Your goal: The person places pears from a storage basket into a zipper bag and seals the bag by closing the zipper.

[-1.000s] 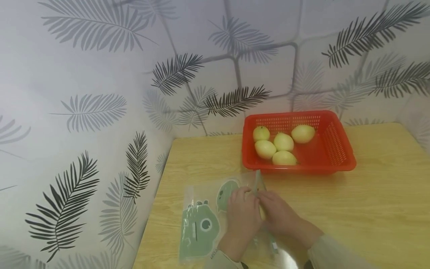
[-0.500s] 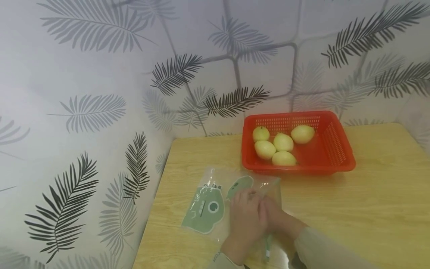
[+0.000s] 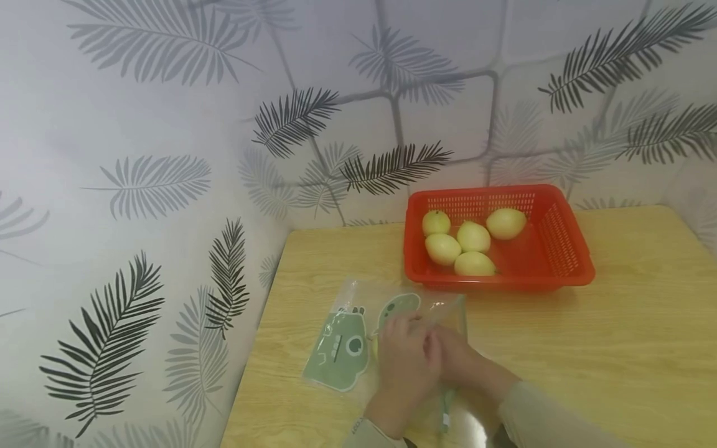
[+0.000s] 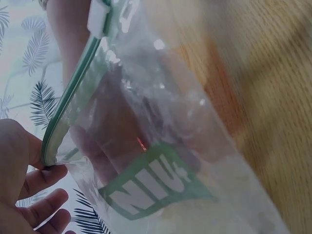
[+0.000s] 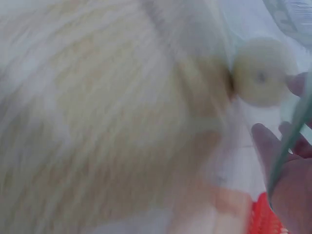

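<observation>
A clear zip bag (image 3: pixel 358 292) with green cartoon prints lies on the table, its green zip edge (image 4: pixel 78 80) and white slider (image 4: pixel 99 18) toward the right. My left hand (image 3: pixel 406 358) pinches that zip edge between thumb and forefinger, the other fingers loosely bent. Through the plastic in the left wrist view, my right hand (image 3: pixel 462 359) shows inside the mouth of the bag. A pale yellow pear (image 5: pixel 261 72) is in the bag beside its fingertips, and the fingers stand spread, not wrapped round it. In the head view my left hand hides most of this pear.
A red plastic basket (image 3: pixel 582 261) stands behind the bag, with several pale yellow pears (image 3: pixel 474 238) gathered in its left half. The wooden table (image 3: pixel 633 348) meets a leaf-patterned wall (image 3: pixel 325 124) at the back and left.
The bag has shifted to the right and turned, its zip edge moving right with my hands. A yellow patch of the pear now shows through the plastic left of my left hand.
</observation>
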The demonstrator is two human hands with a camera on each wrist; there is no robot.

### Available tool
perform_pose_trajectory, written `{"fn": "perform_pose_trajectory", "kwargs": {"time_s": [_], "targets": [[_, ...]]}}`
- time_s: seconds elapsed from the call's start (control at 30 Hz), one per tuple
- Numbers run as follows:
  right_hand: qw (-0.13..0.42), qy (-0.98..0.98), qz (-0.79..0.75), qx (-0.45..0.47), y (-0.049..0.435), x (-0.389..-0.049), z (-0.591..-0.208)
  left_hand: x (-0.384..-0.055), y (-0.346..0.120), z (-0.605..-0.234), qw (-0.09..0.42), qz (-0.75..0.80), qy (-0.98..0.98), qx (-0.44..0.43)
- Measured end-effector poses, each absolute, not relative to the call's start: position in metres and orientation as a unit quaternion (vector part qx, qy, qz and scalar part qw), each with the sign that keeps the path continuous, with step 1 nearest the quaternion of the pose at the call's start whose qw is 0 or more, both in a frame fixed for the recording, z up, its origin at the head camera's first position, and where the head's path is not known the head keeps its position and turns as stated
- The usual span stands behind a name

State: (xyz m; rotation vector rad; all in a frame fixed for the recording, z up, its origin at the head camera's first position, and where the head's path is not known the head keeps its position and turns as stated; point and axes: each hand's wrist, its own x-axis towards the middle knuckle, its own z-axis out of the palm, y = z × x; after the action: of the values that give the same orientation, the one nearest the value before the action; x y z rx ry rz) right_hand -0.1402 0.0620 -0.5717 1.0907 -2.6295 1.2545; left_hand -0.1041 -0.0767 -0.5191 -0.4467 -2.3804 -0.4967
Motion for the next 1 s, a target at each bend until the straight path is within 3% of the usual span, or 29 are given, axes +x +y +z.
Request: {"fn": "perform_pose_trajectory", "kwargs": {"time_s": [0.2, 0.53, 0.67, 0.9, 1.0], "targets": [[-0.071, -0.836, 0.452, 0.302, 0.088, -0.143, -0.56, -0.107, -0.079, -0.515, 0.333, -0.187, -0.91, -0.159], [-0.045, -0.84, 0.457, 0.291, 0.119, -0.157, -0.54, -0.111, -0.081, -0.511, 0.355, -0.172, -0.908, -0.138], [0.002, -0.843, 0.444, 0.304, 0.122, -0.162, -0.534, -0.112, -0.082, -0.511, 0.369, -0.165, -0.905, -0.13], [0.163, -0.83, 0.419, 0.33, 0.128, -0.183, -0.516, -0.111, -0.085, -0.51, 0.368, -0.173, -0.905, -0.122], [0.193, -0.837, 0.404, 0.314, 0.136, -0.198, -0.508, -0.111, -0.084, -0.51, 0.369, -0.177, -0.904, -0.121]]}}
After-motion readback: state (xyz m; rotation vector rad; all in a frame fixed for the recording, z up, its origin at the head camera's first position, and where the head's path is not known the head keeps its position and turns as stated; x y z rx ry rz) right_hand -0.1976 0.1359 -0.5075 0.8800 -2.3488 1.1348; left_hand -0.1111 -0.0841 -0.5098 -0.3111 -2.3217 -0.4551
